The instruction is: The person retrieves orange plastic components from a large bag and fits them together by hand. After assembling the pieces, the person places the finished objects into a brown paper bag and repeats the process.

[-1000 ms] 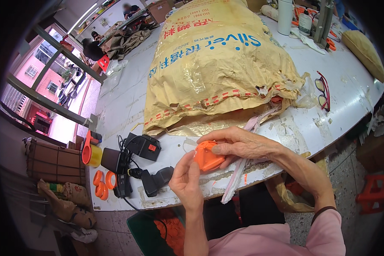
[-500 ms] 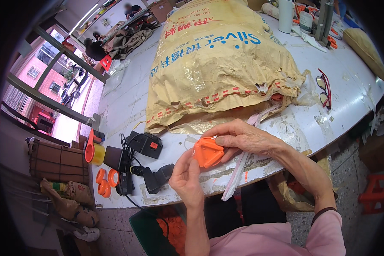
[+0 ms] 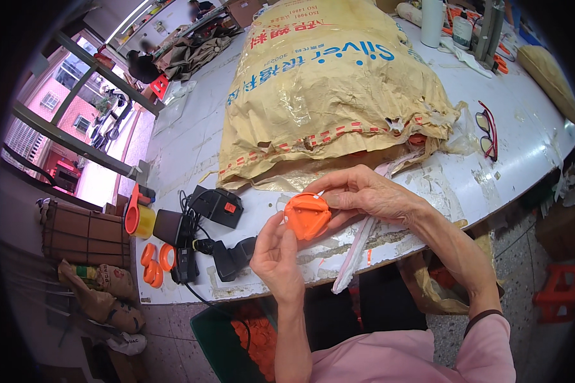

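Fingers of the left hand [image 3: 278, 263] pinch the left rim of a round orange plastic part [image 3: 308, 218], and those of the right hand [image 3: 378, 198] grip its upper-right rim, so it lies directly between them, neither hand nearer, with no clear long axis. Around it are the desk [image 3: 188, 150], a black charger [image 3: 216, 206] to the left and a yellow sack [image 3: 326, 105] beyond.
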Motion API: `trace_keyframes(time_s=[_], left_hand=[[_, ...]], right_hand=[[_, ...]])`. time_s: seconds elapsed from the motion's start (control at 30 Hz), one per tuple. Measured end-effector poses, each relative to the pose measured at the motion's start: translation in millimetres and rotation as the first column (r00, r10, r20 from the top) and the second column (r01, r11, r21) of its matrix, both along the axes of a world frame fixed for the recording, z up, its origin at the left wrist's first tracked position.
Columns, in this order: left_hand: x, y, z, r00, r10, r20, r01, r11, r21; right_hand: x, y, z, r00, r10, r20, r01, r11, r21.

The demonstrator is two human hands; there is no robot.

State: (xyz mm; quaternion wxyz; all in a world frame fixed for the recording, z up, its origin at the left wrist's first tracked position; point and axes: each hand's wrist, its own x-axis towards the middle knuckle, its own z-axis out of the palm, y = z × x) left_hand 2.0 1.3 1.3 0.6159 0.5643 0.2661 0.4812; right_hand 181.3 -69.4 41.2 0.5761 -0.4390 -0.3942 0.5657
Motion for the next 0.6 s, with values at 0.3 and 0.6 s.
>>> trace_keyframes(time_s=[0.3,0.6], left_hand=[[-1.5,0.4,-1.3,1.000,-0.007,-0.011,0.007,1.000,-0.012],[1.0,-1.2,0.6,1.000,0.021,-0.001,-0.021,1.000,-0.018]], right_hand=[[2.1,-3.4,3.6,0.998,0.035,-0.053,-0.036,0.999,-0.027],[2.1,-2.6,2.8,0.998,0.033,-0.056,-0.034,0.999,-0.019]])
